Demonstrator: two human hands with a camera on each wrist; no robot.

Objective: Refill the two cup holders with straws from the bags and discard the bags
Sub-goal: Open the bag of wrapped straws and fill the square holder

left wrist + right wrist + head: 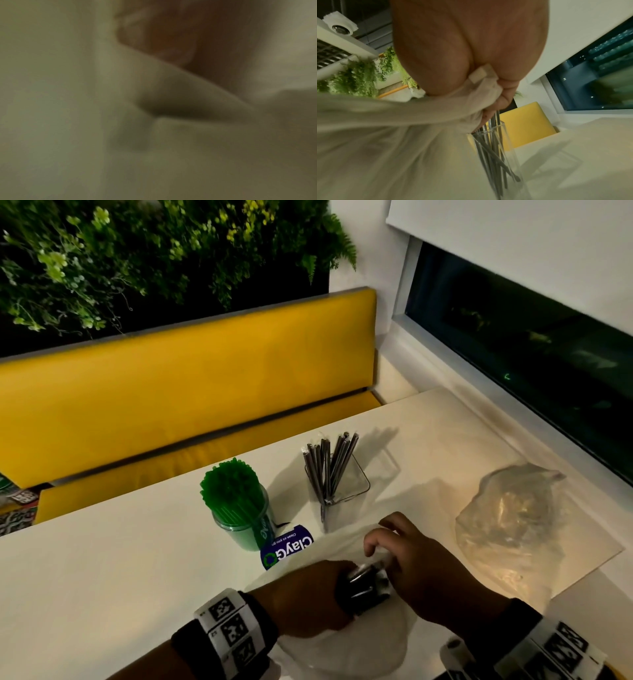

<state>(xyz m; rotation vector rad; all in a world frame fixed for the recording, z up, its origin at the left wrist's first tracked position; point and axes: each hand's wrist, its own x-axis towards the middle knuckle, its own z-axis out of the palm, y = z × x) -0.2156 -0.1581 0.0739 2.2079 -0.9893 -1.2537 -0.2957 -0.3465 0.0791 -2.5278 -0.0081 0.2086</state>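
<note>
Nearby, beside the full green-straw cup (pixel 239 505), a bag of dark straws (pixel 368 583) is being gripped by both hands (pixel 308 601) (pixel 421 573); the square holder (pixel 337 474) is being left part-filled, bags undiscarded.

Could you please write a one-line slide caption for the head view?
Both hands, left hand and right hand, work dark straws from a clear bag.

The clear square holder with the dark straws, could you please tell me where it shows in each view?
Head: clear square holder stands mid-table, right of the green straw cup.
Left wrist: not in it; only blur.
Right wrist: lower centre, below the right hand.
Shared landmark: yellow bench.
</note>
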